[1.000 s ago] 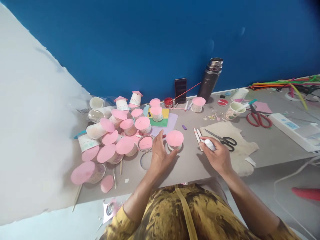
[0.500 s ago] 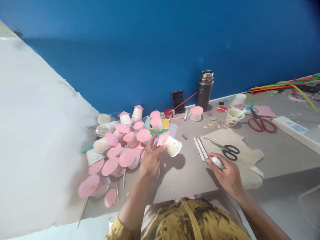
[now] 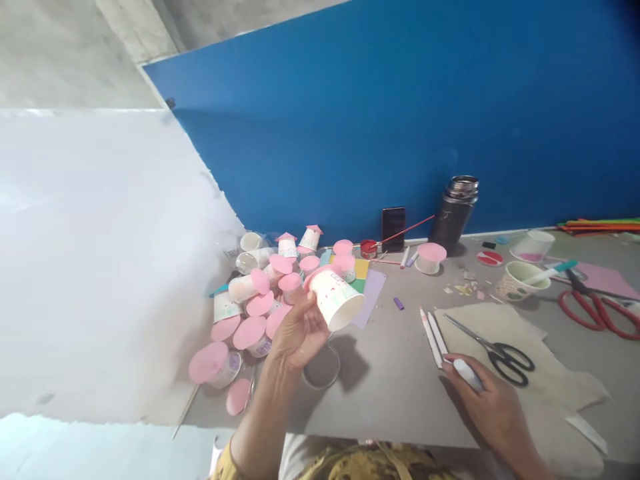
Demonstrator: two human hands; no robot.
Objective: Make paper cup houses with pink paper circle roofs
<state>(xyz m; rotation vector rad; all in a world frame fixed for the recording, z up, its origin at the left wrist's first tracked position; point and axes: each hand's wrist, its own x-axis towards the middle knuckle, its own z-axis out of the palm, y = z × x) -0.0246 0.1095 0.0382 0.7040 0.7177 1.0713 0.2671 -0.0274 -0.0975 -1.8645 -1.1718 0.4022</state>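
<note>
My left hand (image 3: pixel 299 333) grips a white paper cup (image 3: pixel 336 297) with small coloured dots and a pink paper disc on its base. The cup is tilted in the air, its mouth facing down and right. To the right, my right hand (image 3: pixel 493 403) is closed around a white tube (image 3: pixel 468 375) low over the table; its far end is hidden in my palm. Two white markers (image 3: pixel 436 339) lie at those fingertips. Close by, black-handled scissors (image 3: pixel 495 348) rest on a beige cloth (image 3: pixel 555 373). Below the held cup lies a round ring (image 3: pixel 321 385).
Several pink-topped paper cups (image 3: pixel 250 332) crowd the left side. Toward the blue wall stand a phone (image 3: pixel 393 230), a red paint pot (image 3: pixel 369 249) and a dark flask (image 3: pixel 454 217). Red-handled scissors (image 3: pixel 593 310) and a patterned cup (image 3: pixel 520 283) are on the right.
My left hand has raised the cup and turned it, so more of its mouth shows. My right hand still holds the white tube. The view has swung left, shifting the table's things rightward.
</note>
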